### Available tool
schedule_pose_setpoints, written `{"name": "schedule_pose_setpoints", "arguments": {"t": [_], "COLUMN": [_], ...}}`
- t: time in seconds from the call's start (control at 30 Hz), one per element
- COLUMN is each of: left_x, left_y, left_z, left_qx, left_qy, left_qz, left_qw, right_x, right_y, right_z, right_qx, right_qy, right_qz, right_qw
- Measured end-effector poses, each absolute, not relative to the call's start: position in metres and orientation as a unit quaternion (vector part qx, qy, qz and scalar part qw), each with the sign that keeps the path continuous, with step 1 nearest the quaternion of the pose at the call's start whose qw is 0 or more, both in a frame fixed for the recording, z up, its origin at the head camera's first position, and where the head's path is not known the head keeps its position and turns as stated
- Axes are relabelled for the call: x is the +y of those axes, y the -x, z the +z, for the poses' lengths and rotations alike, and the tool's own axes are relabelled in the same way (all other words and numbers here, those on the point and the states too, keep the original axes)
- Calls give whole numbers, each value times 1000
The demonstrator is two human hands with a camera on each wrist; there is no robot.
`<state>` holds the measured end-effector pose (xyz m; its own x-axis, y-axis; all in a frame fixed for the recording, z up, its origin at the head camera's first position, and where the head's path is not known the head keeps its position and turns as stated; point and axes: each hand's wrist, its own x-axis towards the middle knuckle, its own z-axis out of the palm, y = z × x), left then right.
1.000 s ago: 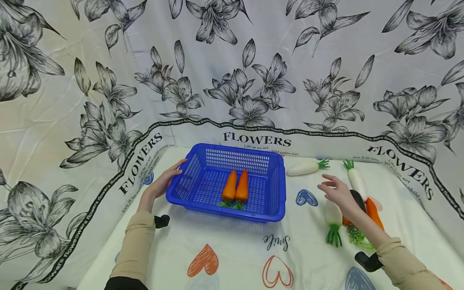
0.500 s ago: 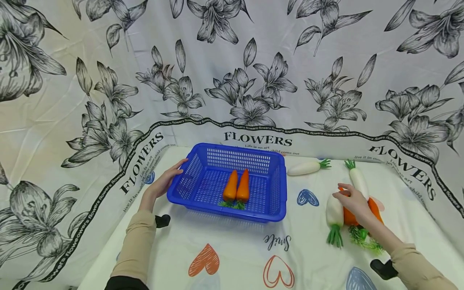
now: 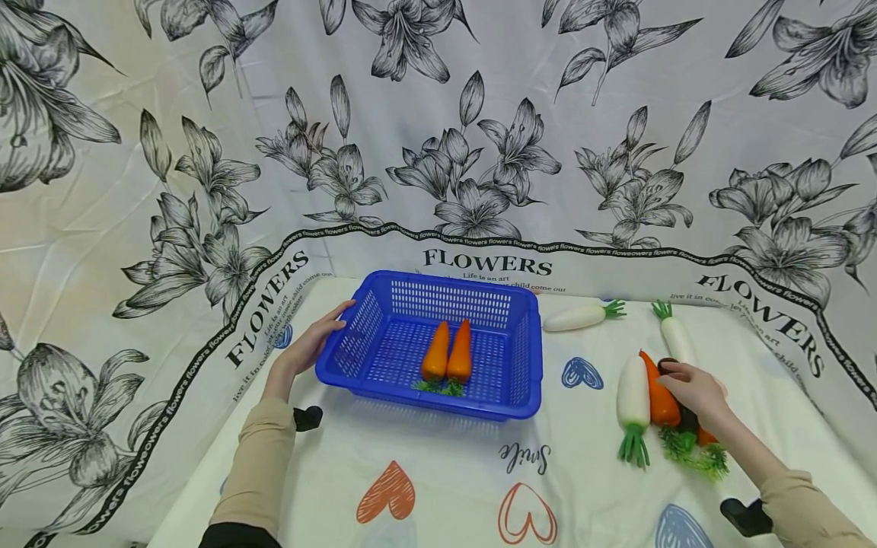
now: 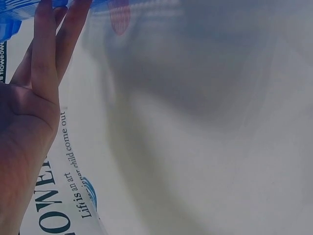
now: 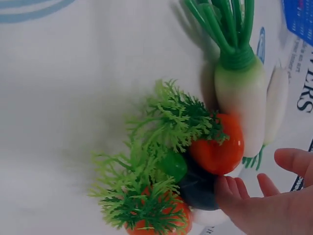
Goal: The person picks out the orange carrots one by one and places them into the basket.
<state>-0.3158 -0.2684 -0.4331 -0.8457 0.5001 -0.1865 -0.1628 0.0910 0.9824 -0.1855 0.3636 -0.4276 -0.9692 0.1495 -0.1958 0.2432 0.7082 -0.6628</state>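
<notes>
Curtain (image 3: 438, 171), pale with black flower prints, hangs behind the basket (image 3: 393, 350). White cloth (image 3: 441, 457), hearts and lettering on it, spreads under the basket. Basket is blue plastic with slotted walls.

My left hand (image 3: 308, 346) is at the basket's left rim, fingers mostly straight, tips touching it. My right hand (image 3: 695, 390) is well right of the basket, at the eggplant (image 5: 195, 188), fingertips meeting it; can't tell if they're clamped on it.

Three white radishes, all right of the basket: back radish (image 3: 575, 317) just beside its back right corner, far radish (image 3: 678, 339) farther right, front radish (image 3: 633, 396) between basket and eggplant, leaves toward me.

Eggplant is dark, partly under my hand, right of the basket. Carrots, four: left carrot (image 3: 435, 354) and right carrot (image 3: 460, 354) side by side inside the basket, leafy ends toward its front wall; bare-sided carrot (image 3: 661, 396) and half-hidden carrot (image 5: 183, 218) right of the basket, eggplant between them.
</notes>
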Motion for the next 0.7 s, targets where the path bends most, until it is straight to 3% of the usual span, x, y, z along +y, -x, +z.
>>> {"name": "schedule_pose_setpoints", "arguments": {"t": [0.7], "left_x": [-267], "left_y": [313], "left_z": [-432], "left_qx": [698], "left_qy": [-124], "left_qz": [662], "left_qw": [243], "right_x": [348], "right_y": [181], "right_z": [-447], "right_qx": [934], "right_qy": [-102], "right_qz": [-340], "right_qw": [54]}}
